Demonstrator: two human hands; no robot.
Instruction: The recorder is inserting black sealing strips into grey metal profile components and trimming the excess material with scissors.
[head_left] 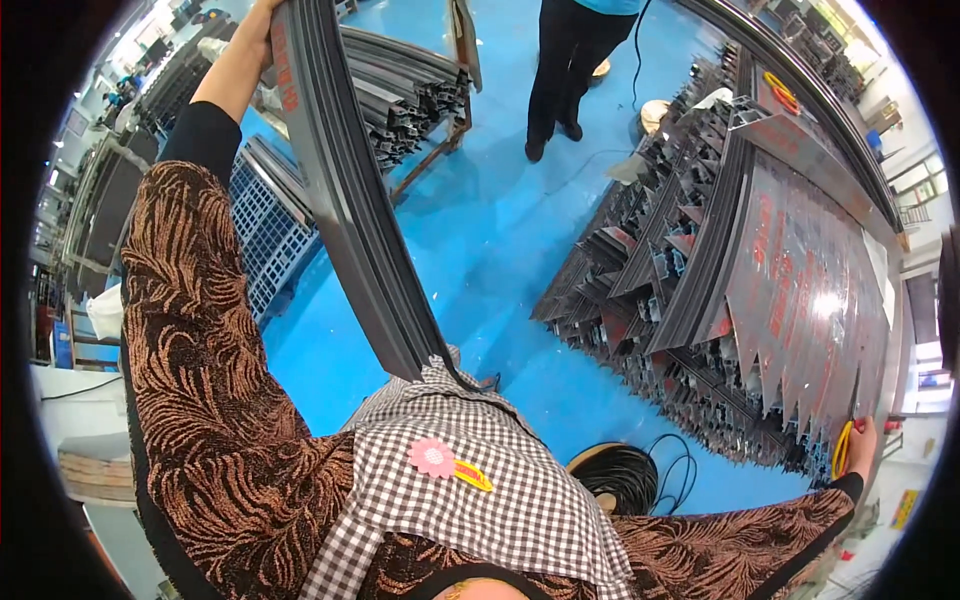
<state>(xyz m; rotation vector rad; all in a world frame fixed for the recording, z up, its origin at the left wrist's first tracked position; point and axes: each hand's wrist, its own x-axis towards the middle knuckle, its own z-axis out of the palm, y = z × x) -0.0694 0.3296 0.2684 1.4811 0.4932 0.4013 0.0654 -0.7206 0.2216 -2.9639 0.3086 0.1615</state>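
Observation:
A long dark grey profile strip (345,200) with grooved edges and red print slants from the top left down to my checked apron (440,430). My left hand (262,22), at the top edge of the view, is closed on the strip's far part. Its near end rests against the apron. Out at the far right, my right hand (862,452) is closed on scissors (842,452) with yellow handles, close to the corner of a big stack of similar profiles (800,290). Some of its fingers are hidden.
Another pair of orange-yellow scissors (781,92) lies on the stack. More profiles (410,100) sit on a rack at the left, beside a blue grid pallet (270,225). A person in dark trousers (570,70) stands ahead. A black coil (615,475) lies on the blue floor.

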